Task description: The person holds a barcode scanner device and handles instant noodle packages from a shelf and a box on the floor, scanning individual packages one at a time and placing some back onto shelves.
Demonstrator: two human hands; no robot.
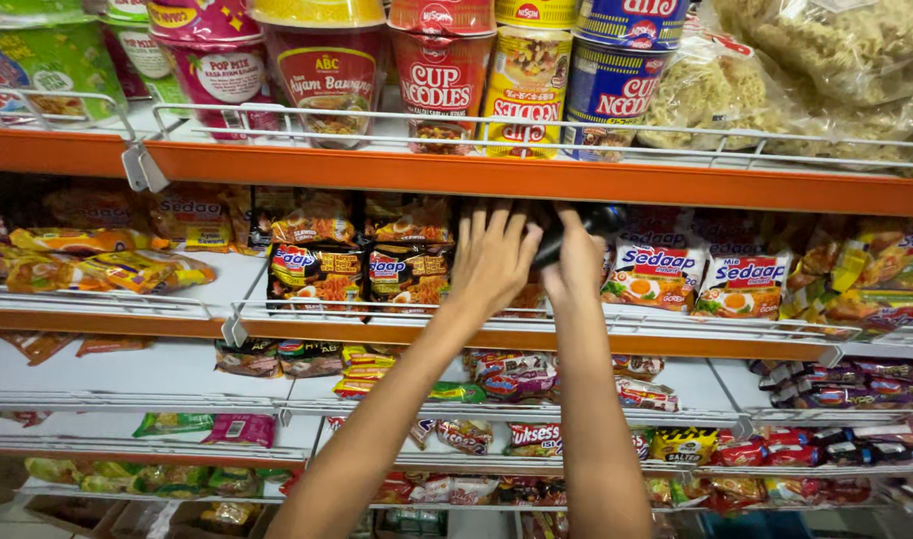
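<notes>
From the head camera, I'm watching both bare arms stretching up and forward into the second shelf (pixel 496 178), the one with the orange front edge. The left hand (pixel 491 258) is reaching in with its back to me, fingers spread apart and pointing up into the shadow under the shelf above, the palm pressing toward a dark noodle packet (pixel 407 271) just to its left. I cannot tell whether it is actually touching anything. The right hand (pixel 576 262) is sitting just beside it, wrist bent, fingers curling around a dark object (pixel 576 232) that is sticking out toward the upper right; it's too shadowed for me to say what it is. The forearms are running close together, almost crossing near the wire rail (pixel 676 324). To the right, white noodle packets (pixel 706 279) are standing in a row. On the top shelf, cup noodles (pixel 442 75) are lining up behind a rail. Lower shelves are holding scattered snack packets (pixel 516 377).
</notes>
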